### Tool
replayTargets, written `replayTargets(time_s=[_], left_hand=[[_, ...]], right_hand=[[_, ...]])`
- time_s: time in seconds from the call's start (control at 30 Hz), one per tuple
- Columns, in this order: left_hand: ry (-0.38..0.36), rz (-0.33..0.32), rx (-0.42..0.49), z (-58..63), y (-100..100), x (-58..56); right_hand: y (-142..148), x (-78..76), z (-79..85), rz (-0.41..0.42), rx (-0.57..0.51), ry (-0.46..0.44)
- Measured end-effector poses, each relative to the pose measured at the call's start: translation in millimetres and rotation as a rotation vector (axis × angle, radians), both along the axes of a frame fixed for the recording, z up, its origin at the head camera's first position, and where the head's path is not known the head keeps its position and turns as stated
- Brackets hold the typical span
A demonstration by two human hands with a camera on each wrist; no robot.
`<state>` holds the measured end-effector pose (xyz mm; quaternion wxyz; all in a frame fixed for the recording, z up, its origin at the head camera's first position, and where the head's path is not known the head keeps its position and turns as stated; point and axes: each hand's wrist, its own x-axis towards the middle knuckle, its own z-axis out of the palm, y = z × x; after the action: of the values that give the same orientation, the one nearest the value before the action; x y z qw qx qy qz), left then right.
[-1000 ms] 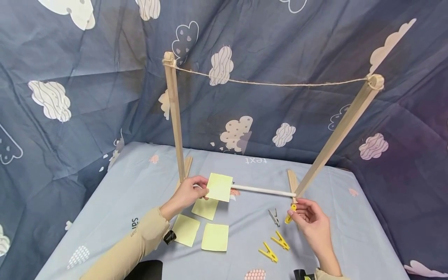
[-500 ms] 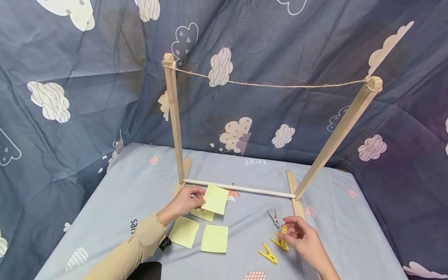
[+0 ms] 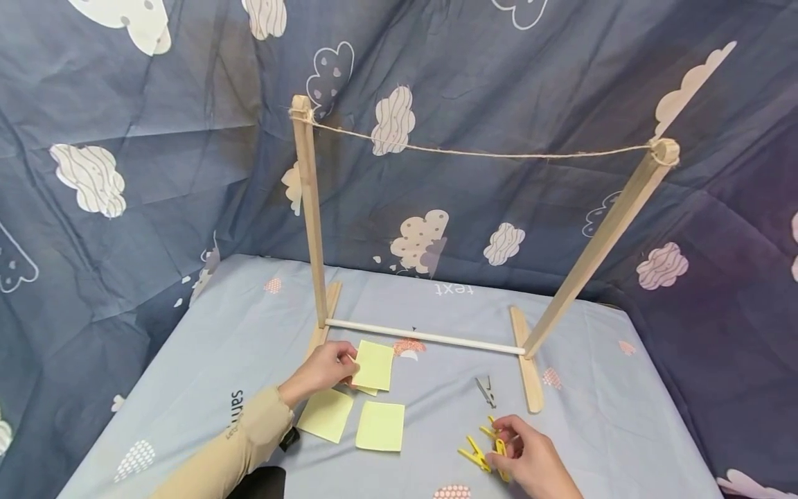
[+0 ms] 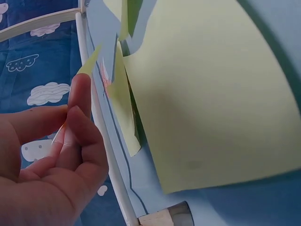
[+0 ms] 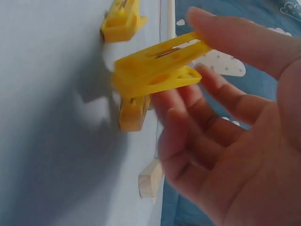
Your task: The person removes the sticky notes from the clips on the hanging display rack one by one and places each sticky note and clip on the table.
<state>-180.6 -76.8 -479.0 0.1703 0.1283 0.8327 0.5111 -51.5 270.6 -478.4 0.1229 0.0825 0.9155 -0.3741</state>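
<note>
My left hand pinches a pale yellow paper square by its left edge, low over another square mostly hidden beneath it. Nearer me, two more yellow squares, a left one and a right one, lie on the cloth. In the left wrist view, thumb and fingers of the left hand meet at the paper's edge. A yellow clothespin is held at its handle ends between thumb and fingers of my right hand. Beside it lie a yellow clothespin and another, partly covered one.
A grey clothespin lies farther back. Behind everything stands a wooden frame: a left post, a right post, a string between their tops and a white rod low down. The right foot reaches toward me.
My right hand has moved toward me and left with its clothespin, from the right post's foot to the other yellow clothespins. My left hand has lowered the paper square and drawn it nearer.
</note>
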Motion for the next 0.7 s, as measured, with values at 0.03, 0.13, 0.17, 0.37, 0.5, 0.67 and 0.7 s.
replayTargets(time_s=[0.03,0.13,0.17,0.37,0.5,0.67,0.7], left_hand=[[-0.02,0.005,0.012,-0.4,-0.4,-0.1],[-0.096,0.015,0.057,-1.8,-1.9,0.2],[-0.116,0.018,0.065,-2.1,-2.5,0.4],[-0.132,0.037,0.008,-2.3,-7.4,4.0],[-0.092,0.032,-0.061,-1.3,-7.5,7.8],[-0.067,0.027,-0.104,-0.9,-8.0,11.3],[-0.057,0.026,-0.115,-1.2,-8.6,11.8]], right_hand=[[-0.7,0.7,-0.5,0.016,0.01,-0.009],[-1.5,2.5,-1.1,0.047,0.038,-0.03],[-1.3,3.0,-1.3,0.057,0.044,-0.037],[-2.2,4.5,-3.4,0.145,0.098,-0.034],[-6.1,4.8,-5.1,0.133,0.148,-0.026],[-9.7,4.3,-7.6,0.13,0.177,-0.021],[-9.8,4.4,-8.2,0.136,0.18,-0.021]])
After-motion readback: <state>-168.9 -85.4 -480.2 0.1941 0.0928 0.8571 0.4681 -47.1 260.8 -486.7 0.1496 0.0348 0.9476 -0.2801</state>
